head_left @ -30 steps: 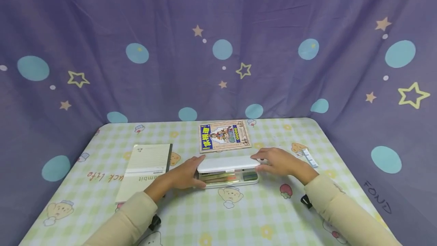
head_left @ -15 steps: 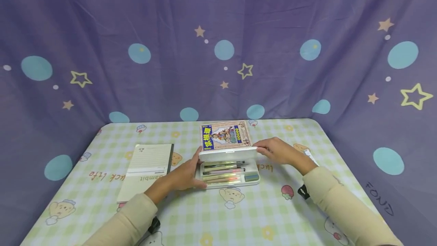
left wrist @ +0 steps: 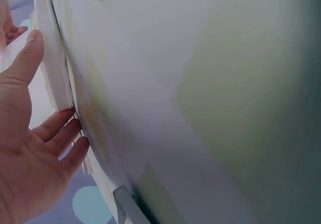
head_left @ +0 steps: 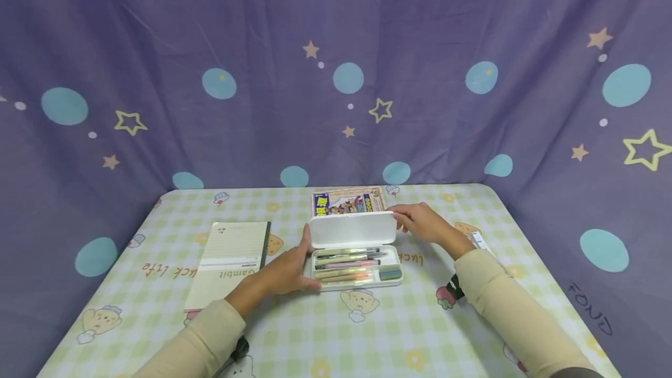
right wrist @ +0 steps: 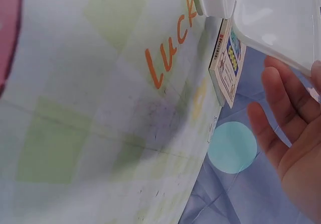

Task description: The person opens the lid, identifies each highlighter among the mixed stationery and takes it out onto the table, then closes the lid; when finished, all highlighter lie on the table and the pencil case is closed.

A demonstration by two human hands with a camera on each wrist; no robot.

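A white pencil case (head_left: 359,284) stands on the table with its lid (head_left: 353,230) raised upright. Several pens (head_left: 346,257) and a small dark block (head_left: 389,273) lie inside. At the case's left end, my left hand (head_left: 285,270) grips the base, thumb at the front and fingers around the end. My right hand (head_left: 424,222) pinches the upper right corner of the lid. In the right wrist view, fingers (right wrist: 278,96) sit at the lid's edge, and the thumb is mostly cut off.
Behind the case lies a comic-style book (head_left: 349,200), partly hidden by the lid. A lined notepad (head_left: 231,255) lies to the left. Near my right forearm is a small white and blue item (head_left: 479,241), partly covered. A purple curtain (head_left: 336,34) borders the checked table.
The lid has swung up and back from nearly closed to upright, revealing the pens. My right hand has moved up and away with it, while the left stays at the case's end.
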